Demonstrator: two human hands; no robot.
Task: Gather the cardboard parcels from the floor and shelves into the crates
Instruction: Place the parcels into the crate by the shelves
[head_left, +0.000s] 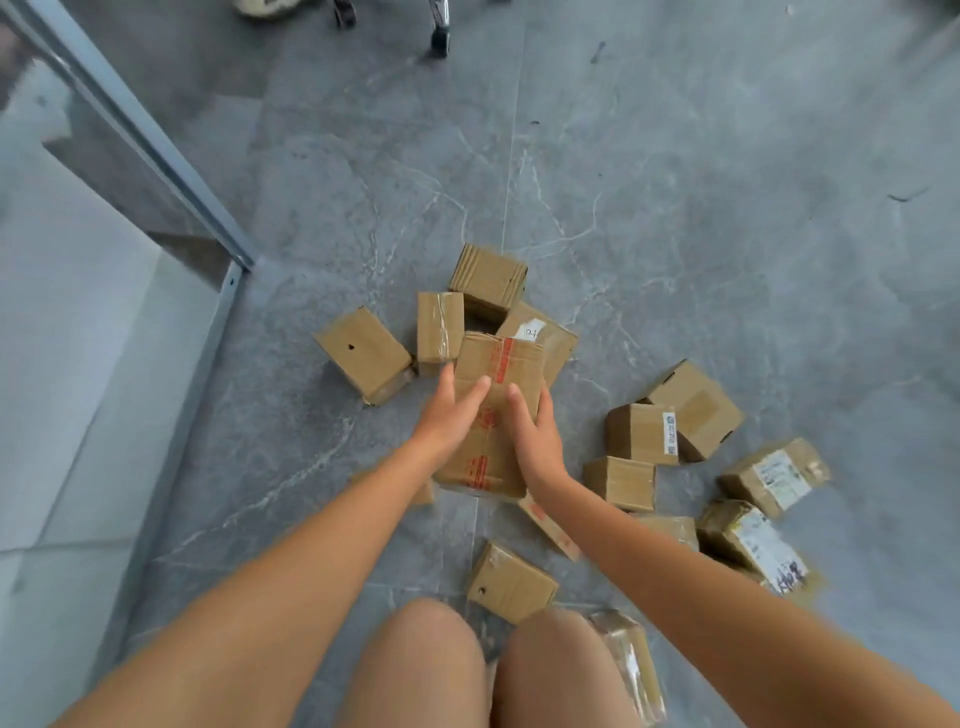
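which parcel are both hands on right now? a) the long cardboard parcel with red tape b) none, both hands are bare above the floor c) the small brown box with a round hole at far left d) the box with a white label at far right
a: the left hand and right hand sit on either side of the long cardboard parcel with red tape, fingers laid on its top.

The light is soft and even, like daylight, and nothing shines too bright. The boxes (488, 283) drop only small, faint shadows on the grey floor (675, 208). Everything looks a bit fuzzy. The edges bend and stretch, and the arms (291, 561) near the bottom look smeared.
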